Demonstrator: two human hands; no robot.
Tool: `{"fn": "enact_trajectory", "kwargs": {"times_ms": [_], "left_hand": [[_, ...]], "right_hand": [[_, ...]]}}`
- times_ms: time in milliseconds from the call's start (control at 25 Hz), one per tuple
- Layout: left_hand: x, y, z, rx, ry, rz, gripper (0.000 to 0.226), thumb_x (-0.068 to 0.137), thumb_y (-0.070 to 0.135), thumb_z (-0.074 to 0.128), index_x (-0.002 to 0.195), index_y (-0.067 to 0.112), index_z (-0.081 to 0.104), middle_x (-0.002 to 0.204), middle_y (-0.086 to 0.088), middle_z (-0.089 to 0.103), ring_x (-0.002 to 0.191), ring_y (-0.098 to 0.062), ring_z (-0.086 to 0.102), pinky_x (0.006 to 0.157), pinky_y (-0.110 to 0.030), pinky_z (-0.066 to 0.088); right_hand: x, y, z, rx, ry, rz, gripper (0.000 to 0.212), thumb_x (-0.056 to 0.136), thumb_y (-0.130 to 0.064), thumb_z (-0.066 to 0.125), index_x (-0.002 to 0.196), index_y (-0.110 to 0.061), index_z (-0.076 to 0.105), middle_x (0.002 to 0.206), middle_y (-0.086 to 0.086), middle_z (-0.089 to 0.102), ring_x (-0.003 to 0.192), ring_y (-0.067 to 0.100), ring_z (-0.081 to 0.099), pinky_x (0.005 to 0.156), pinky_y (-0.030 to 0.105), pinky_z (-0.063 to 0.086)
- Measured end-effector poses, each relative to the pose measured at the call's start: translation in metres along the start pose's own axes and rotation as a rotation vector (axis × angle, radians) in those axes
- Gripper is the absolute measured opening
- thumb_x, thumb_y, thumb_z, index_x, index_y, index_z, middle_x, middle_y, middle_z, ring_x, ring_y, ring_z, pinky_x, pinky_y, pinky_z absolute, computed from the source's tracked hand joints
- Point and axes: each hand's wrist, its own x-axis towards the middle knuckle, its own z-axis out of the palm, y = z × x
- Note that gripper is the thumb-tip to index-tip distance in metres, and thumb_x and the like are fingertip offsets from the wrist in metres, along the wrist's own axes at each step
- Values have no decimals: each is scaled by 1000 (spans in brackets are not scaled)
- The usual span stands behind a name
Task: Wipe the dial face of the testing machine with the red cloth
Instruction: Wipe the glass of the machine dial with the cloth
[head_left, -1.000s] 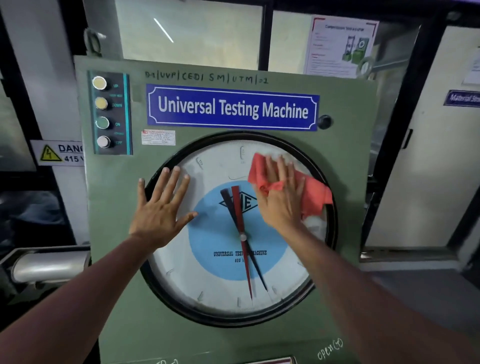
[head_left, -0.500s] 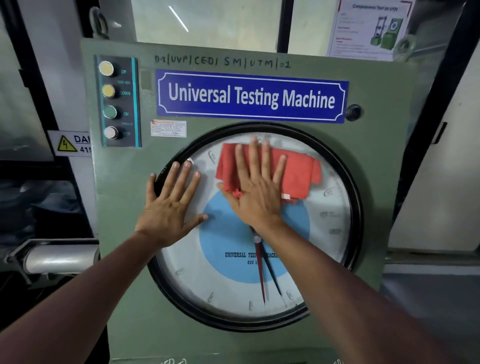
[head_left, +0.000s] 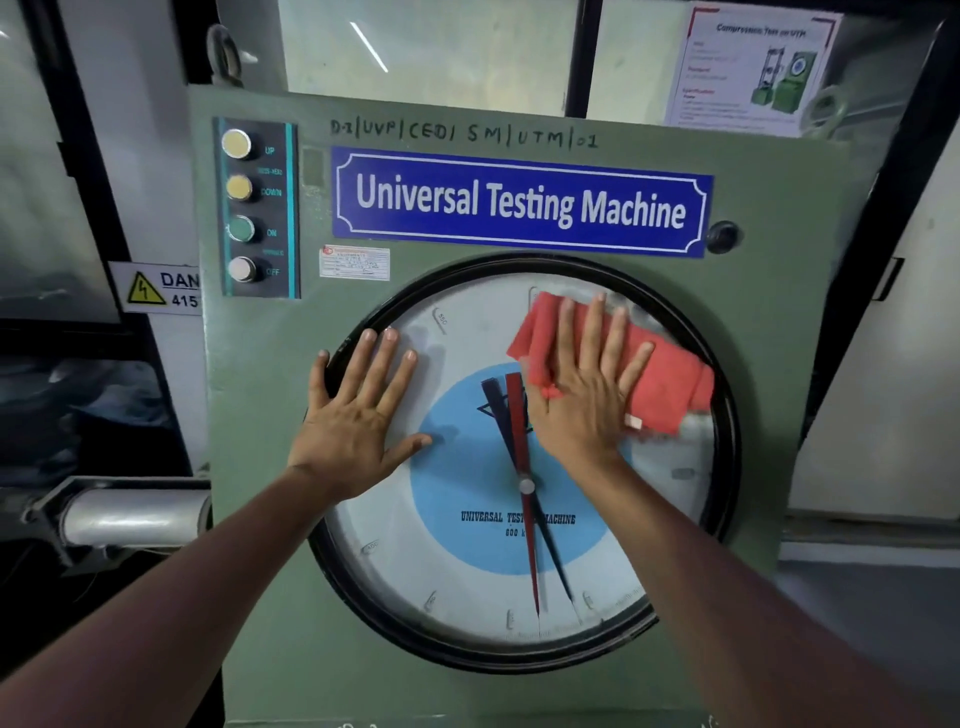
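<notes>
Green testing machine (head_left: 249, 467): left hand (head_left: 358, 415) braces beside red cloth (head_left: 670, 379).

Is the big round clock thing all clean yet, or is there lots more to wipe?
Not yet. The right hand presses the red cloth flat on the upper right of the round white and blue dial face. The left hand rests flat on the upper left. The lower half is uncovered; whether it is clean cannot be told.
</notes>
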Motion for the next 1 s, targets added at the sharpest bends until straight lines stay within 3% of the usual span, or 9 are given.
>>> {"fn": "enact_trajectory", "kwargs": {"times_ms": [120, 240, 320, 400, 520, 600, 720, 800, 1000], "left_hand": [[0, 0, -2, -19, -9, -7, 96, 96, 79, 27, 169, 23, -3, 179, -5, -10, 165, -26, -9, 126, -68, 2], [-2, -2, 0, -24, 22, 6, 96, 96, 79, 28, 169, 23, 0, 179, -5, -7, 165, -27, -7, 126, -68, 3], [-1, -2, 1, -14, 25, 12, 96, 96, 79, 26, 169, 24, -2, 179, -4, -10, 165, -27, -6, 125, -68, 3], [-3, -2, 3, -10, 34, 10, 96, 96, 79, 25, 169, 23, -1, 179, -4, -11, 165, -28, -6, 125, -68, 3], [-2, -1, 2, 3, 19, 12, 96, 96, 79, 24, 169, 22, -2, 179, -5, -10, 165, -28, -7, 125, -69, 3], [-2, -1, 3, 17, 16, 8, 96, 97, 79, 24, 169, 21, -2, 179, -7, -8, 165, -29, -7, 125, -70, 4], [-1, -1, 4, 37, 11, 13, 97, 97, 79, 24, 169, 20, -2, 179, -8, -8, 165, -29, -6, 124, -70, 3], [-1, -2, 4, 34, 15, 11, 97, 96, 79, 25, 169, 21, -2, 179, -8, -8, 165, -29, -6, 124, -70, 3], [-2, 0, 0, 19, 19, 17, 96, 96, 79, 23, 169, 21, -2, 179, -8, -6, 165, -29, -4, 124, -70, 5]], "right_hand": [[9, -52, 5, 7, -39, -352, 90, 97, -63, 49, 174, -26, 23, 183, 13, 18, 168, 44, 12, 129, 74, 2], [10, -47, 1, -40, -75, -589, 92, 94, -66, 53, 174, -32, 21, 183, 9, 19, 169, 38, 14, 131, 70, 5], [23, -16, -6, -58, -44, -523, 89, 98, -65, 49, 174, -35, 15, 183, 8, 17, 169, 37, 13, 132, 68, 5], [17, 19, -9, -52, -26, -270, 80, 105, -65, 42, 175, -36, 15, 184, 8, 13, 170, 34, 9, 133, 66, 0], [-59, 47, -3, -38, -53, 13, 78, 108, -59, 43, 175, -32, 13, 184, 11, 8, 170, 36, 5, 129, 73, 7], [-110, 42, 5, -5, -113, 65, 83, 106, -62, 39, 175, -27, 11, 183, 16, 8, 169, 42, 6, 127, 78, 9], [-109, 16, 11, -25, -148, -4, 95, 97, -59, 55, 175, -21, 16, 182, 20, 9, 168, 48, 4, 127, 78, 4], [-76, -2, 7, -8, -124, -177, 96, 93, -51, 63, 175, -25, 20, 183, 16, 11, 169, 45, 4, 128, 76, 3], [38, -8, -18, -48, -95, -457, 89, 97, -55, 55, 174, -35, 16, 184, 9, 14, 169, 40, 11, 132, 69, 6]]}}
